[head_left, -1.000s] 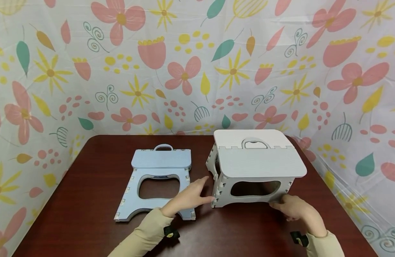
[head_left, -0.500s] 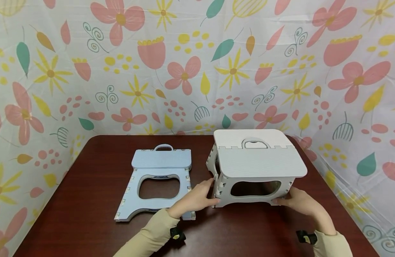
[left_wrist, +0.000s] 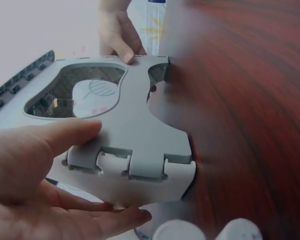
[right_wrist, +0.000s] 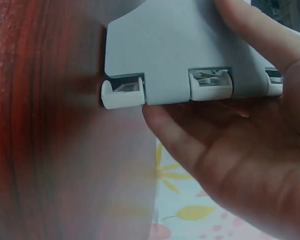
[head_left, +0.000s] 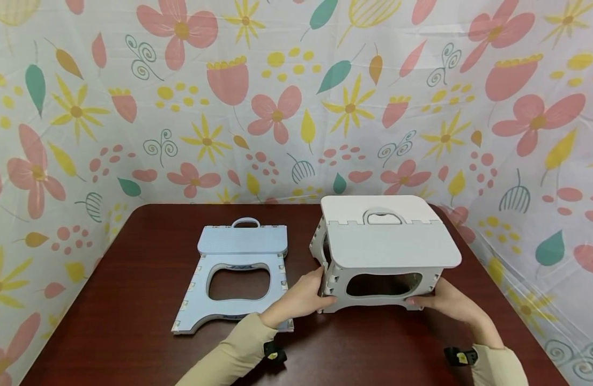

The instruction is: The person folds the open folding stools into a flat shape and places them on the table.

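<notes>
A white folding stool (head_left: 393, 244) stands unfolded on the table's right half, its carry handle lying in the seat. At its front left corner my left hand (head_left: 303, 295) grips the leg. In the left wrist view the thumb lies on the front panel (left_wrist: 135, 110) and the fingers reach round the hinged side edge. My right hand (head_left: 454, 306) holds the front right leg, with the thumb on the front face. In the right wrist view its fingers (right_wrist: 175, 135) pass along the outer side by the hinge knuckles (right_wrist: 210, 85); some fingertips are hidden.
A light blue folding stool (head_left: 243, 240) lies folded flat to the left, close to my left forearm. Both stools rest on a dark red wooden table (head_left: 132, 279). A flower-patterned cloth (head_left: 287, 107) hangs behind and beside it.
Both hands have closed in on the white stool's front legs; the left moved right, and the right came up against the right leg. Neither stool has visibly moved.
</notes>
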The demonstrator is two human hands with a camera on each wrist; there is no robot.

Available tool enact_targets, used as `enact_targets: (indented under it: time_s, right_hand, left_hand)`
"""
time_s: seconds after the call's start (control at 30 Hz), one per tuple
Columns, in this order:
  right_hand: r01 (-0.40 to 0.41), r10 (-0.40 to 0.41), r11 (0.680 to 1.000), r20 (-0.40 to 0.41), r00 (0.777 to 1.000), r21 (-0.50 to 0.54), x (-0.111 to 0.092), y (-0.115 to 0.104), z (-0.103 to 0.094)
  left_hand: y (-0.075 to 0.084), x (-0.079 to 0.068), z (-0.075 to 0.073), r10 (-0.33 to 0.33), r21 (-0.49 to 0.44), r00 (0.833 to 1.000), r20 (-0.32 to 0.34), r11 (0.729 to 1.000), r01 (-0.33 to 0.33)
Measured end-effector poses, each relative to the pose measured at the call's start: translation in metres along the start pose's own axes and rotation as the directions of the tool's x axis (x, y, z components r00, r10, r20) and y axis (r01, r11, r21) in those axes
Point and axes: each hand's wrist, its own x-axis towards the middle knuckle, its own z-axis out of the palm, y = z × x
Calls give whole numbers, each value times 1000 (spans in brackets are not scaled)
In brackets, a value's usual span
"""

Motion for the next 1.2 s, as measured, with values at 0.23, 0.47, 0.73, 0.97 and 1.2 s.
enact_targets:
  time_s: [0.23,0.47,0.73,0.97,1.2]
  right_hand:
    - [20,-20,999,-5,1000,31,1,4,3]
    - [19,-19,1000,-32,999,-7,3,8,5]
    - [-12,12,1000,-32,999,21,4,9,6]
    - [-16,17,998,-33,999,54,4,9,7]
    - [-7,8,999,-38,999,50,4,7,9]
  left_hand:
    - [2,2,5,-11,-7,999,-53,1000,11]
    - [6,4,11,-35,3,997,-72,999,36]
    - [9,4,13,-78,1,993,-83,997,79]
    - [10,5,12,-119,11,992,-47,993,119]
    - [7,4,12,-107,24,994,-30,994,108]
